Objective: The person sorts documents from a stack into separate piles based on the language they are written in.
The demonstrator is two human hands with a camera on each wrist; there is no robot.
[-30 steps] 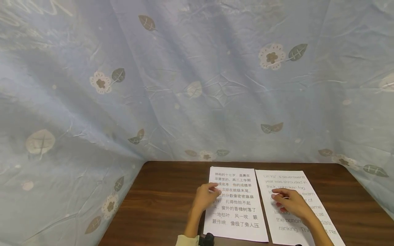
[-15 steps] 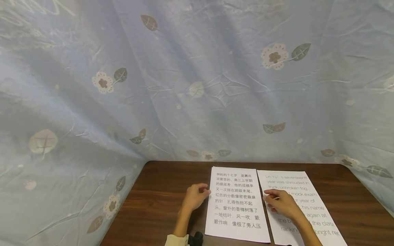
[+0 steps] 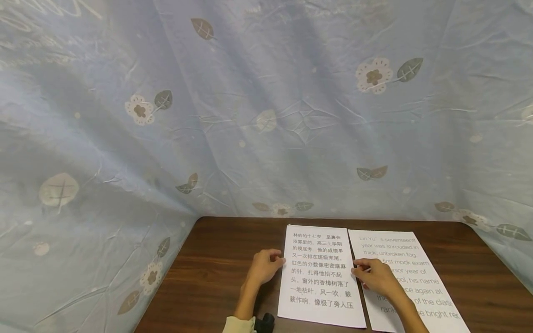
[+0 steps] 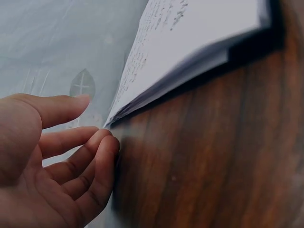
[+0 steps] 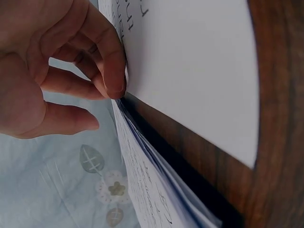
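Peeking in nearest, a pale sleeve (image 3: pixel 239 325) trails the left hand (image 3: pixel 262 269), and here's the setup: that hand sits on the table (image 3: pixel 220 263) at the left long edge of the Chinese text stack (image 3: pixel 318 273), its fingers bent softly, tips right at the paper's side, contact or a hair short of it I can't tell, thumb standing free, nothing pinched. Across the stack, the right hand (image 3: pixel 376 278) lies over the English text sheet (image 3: pixel 420 263), its fingers half-curled too, tips in the narrow gap at the stack's right edge, thumb clear of the paper, nothing gripped. So the Chinese text stack is bracketed, flat on the table, and the left wrist view shows its layers along the side, not perfectly flush. Squaring them, I'd judge, calls for light, even pressure from both sides at once, tips low against the tabletop so the bottom leaf gets pushed along with the top one. Too hard and thin paper would likely buckle; press from one side only and the whole pile could skate. Watch that right forearm: dragging it could shift the English text sheet beneath. Farther up, the pile's top left corner shows a slight offset worth a tap, well short of the flowered cloth (image 3: pixel 266 152) hanging behind.
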